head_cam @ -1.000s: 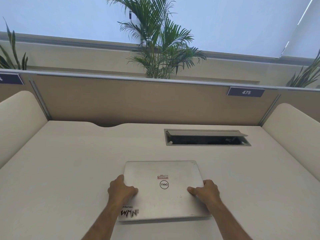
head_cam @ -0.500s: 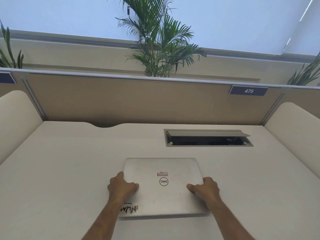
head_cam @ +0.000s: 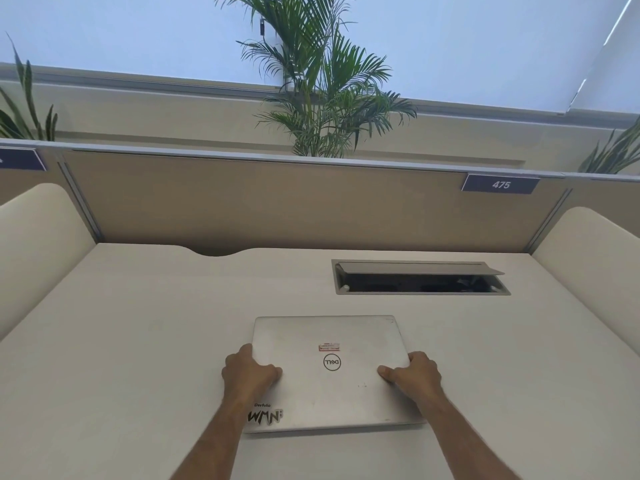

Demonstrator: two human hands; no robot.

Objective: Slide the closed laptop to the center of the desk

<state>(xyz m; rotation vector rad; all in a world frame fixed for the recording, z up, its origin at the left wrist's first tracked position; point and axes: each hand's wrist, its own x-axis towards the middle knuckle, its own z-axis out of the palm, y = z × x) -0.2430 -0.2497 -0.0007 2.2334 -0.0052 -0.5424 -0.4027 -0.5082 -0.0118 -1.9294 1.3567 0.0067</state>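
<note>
Silver laptop (head_cam: 332, 372): closed and lying flat on the desk (head_cam: 121, 341), near the person's edge and about midway between the two side panels, its far edge just short of the cable box.
Lid markings: a round logo (head_cam: 331, 362) near the middle (it reads upside down from this side), a small red and white label (head_cam: 329, 347) just beyond it, and a black and white sticker (head_cam: 265, 415) at the near left corner.
Left hand (head_cam: 250, 372): clamped on the laptop's left edge, thumb lying on top of the lid, fingers curled down around the side.
Right hand (head_cam: 414, 374): clamped on the right edge in the same way, thumb on the lid, fingers wrapped over the side.
Forearms: both bare, coming in from the bottom of the view; the left one crosses part of the sticker.
Cable box (head_cam: 420, 278): sunk into the desk beyond the laptop and a little to the right, its grey flap raised, dark inside.
Partition (head_cam: 277, 202): tan panel along the far edge of the desk, with a dark number plate (head_cam: 500, 184) reading 475 at its upper right.
Palm (head_cam: 323, 81): green fronds rising behind the partition, against a pale window blind.
</note>
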